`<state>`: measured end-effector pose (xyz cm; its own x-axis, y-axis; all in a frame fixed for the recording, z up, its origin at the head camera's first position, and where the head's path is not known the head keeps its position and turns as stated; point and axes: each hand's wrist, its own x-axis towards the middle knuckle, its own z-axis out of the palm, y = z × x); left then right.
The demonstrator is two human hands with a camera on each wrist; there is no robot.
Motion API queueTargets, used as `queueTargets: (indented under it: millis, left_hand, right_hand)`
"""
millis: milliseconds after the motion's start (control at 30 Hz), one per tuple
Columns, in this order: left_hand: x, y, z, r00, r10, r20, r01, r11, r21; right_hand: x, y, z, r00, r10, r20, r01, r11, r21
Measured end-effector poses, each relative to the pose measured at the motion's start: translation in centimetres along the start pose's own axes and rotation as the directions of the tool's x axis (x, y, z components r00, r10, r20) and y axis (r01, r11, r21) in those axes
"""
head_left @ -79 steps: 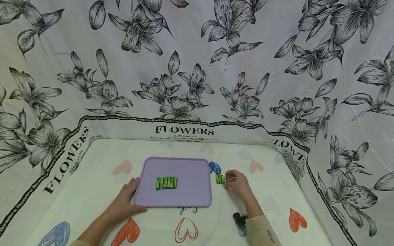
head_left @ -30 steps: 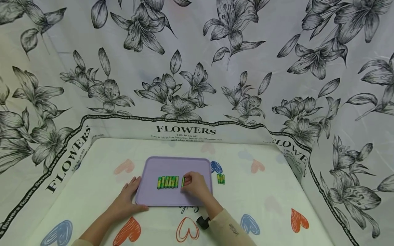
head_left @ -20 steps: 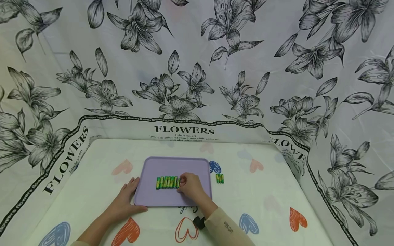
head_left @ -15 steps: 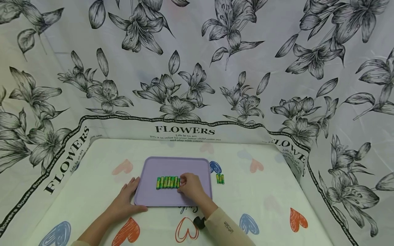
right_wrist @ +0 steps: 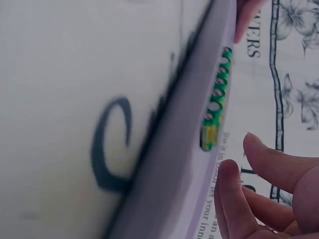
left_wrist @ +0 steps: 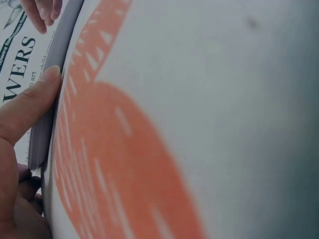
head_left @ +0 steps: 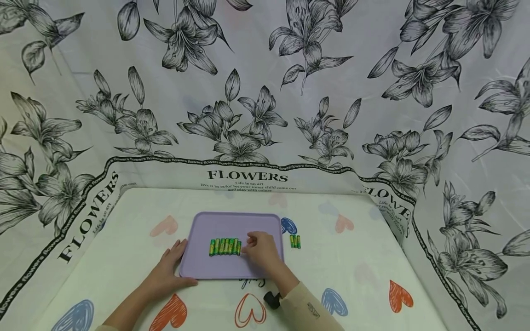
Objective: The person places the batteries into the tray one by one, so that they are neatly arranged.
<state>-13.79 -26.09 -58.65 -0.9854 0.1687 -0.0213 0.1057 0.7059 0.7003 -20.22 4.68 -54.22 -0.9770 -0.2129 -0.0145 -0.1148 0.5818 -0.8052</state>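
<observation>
A lilac tray (head_left: 207,223) lies on the table with several green-and-yellow batteries (head_left: 224,247) side by side in a row on it. The rightmost battery (right_wrist: 210,136) sits slightly nearer the front than the others. My right hand (head_left: 264,251) hovers just right of that battery; in the right wrist view its thumb and fingers are apart with nothing between them. My left hand (head_left: 163,271) rests at the tray's front left corner, fingers along the left edge and thumb against the front edge. In the left wrist view the thumb (left_wrist: 37,102) presses the tray's side.
A small group of matching batteries (head_left: 295,242) lies on the cloth right of the tray. The white tablecloth (head_left: 356,276) has printed hearts and lettering. Behind the table hangs a flower-printed curtain (head_left: 244,124). A black device (head_left: 272,300) sits at my right wrist.
My right hand brought one battery from the group on the right to the tray, set it at the row's right end, let go and drew slightly rightward. My left hand stayed put.
</observation>
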Motion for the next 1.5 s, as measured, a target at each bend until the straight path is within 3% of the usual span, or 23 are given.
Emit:
queueTargets:
  millis: [133,467,900,1200,1500]
  left_hand:
    - [-0.2,0.0,-0.2,1.0,0.006,-0.006,-0.006,1.0,0.003]
    - [-0.2,0.2,-0.2,1.0,0.007,-0.007,-0.007,1.0,-0.006]
    - [-0.4,-0.1,0.2,0.999,0.024,-0.02,-0.024,1.0,0.014]
    - [-0.1,-0.1,0.2,0.999,0.046,-0.027,-0.045,0.999,0.011]
    - [-0.1,-0.4,0.2,1.0,0.025,-0.016,-0.024,1.0,0.01]
  right_hand:
    - [0.0,0.1,-1.3,1.0,0.003,-0.025,-0.002,0.999,0.053]
    - [-0.8,1.3,-5.2,0.995,0.003,-0.101,0.005,0.997,0.077]
    - [-1.5,6.4,-10.6,0.98,0.111,-0.166,-0.098,0.992,0.085]
    - [-1.3,9.0,-11.7,0.97,0.202,-0.134,-0.212,0.975,-0.065]
    - [-0.8,10.0,-11.4,0.957,0.275,-0.088,-0.282,0.956,-0.08]
